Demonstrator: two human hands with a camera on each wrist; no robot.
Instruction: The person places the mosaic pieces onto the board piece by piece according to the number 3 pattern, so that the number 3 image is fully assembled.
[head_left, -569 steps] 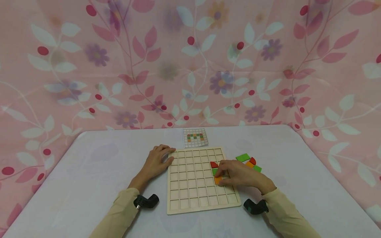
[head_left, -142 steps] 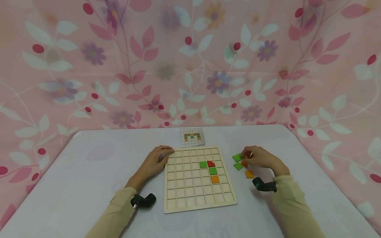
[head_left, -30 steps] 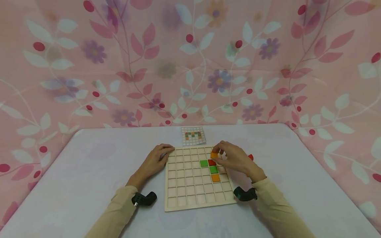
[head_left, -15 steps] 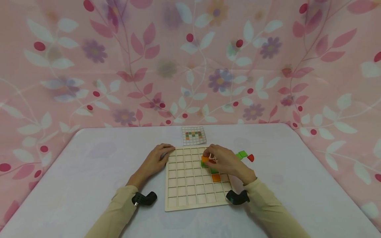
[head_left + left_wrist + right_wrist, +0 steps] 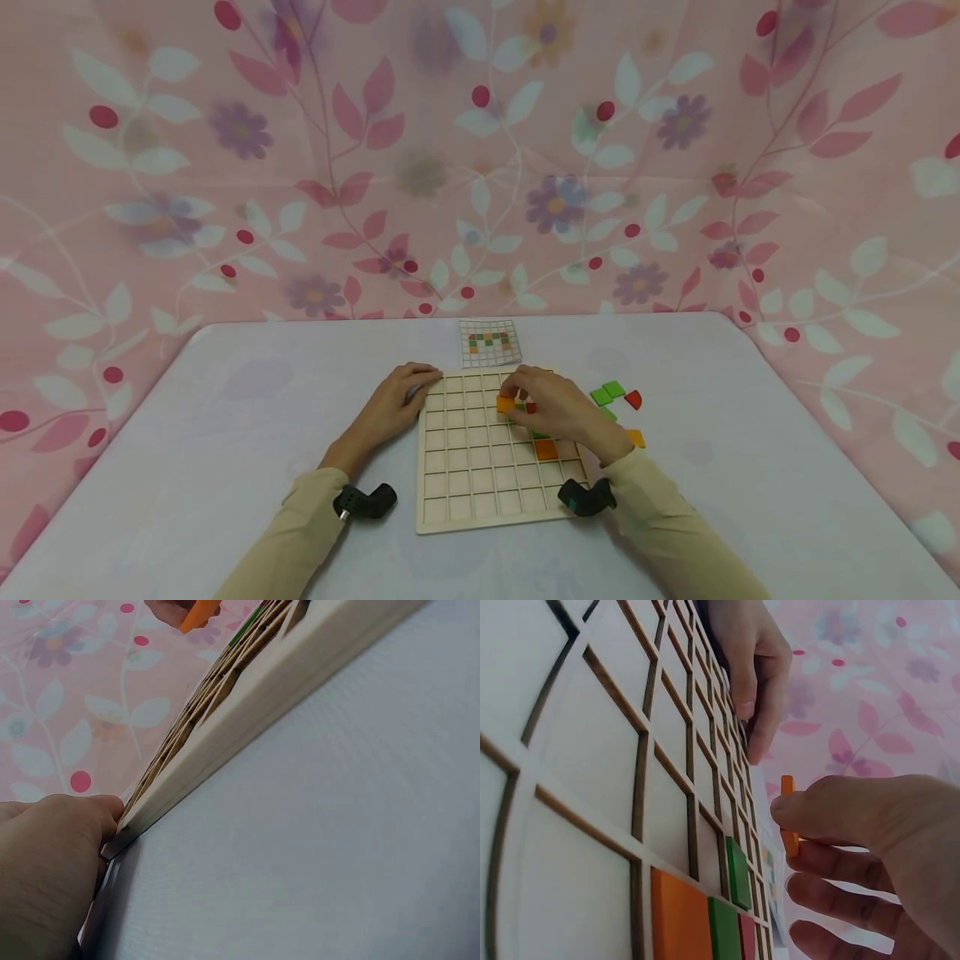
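Note:
Over the upper middle of a wooden grid board point(image 5: 457, 483), my right hand point(image 5: 551, 408) pinches a square orange tile point(image 5: 506, 404) between thumb and fingers. The right wrist view shows this orange tile point(image 5: 788, 817) edge-on, raised off the grid. Set in the cells near it are an orange tile point(image 5: 681, 915), two green tiles point(image 5: 738, 871) and a red tile point(image 5: 748, 937), partly covered by the right hand in the head view. My left hand point(image 5: 390, 408) rests at the board's upper left corner, fingers relaxed against its edge point(image 5: 187, 769).
Right of the board lie loose tiles: several green ones point(image 5: 602, 397), a rounded red one point(image 5: 633, 400) and an orange one point(image 5: 636, 437). Behind the board is a card point(image 5: 490, 343) printed with a coloured grid pattern. A floral curtain point(image 5: 480, 167) hangs beyond the white table point(image 5: 247, 417).
Earlier the right hand was at the board, then at the loose tiles. Over the last second it carried the orange tile leftward across the board. A green tile joined the board; the left hand stayed.

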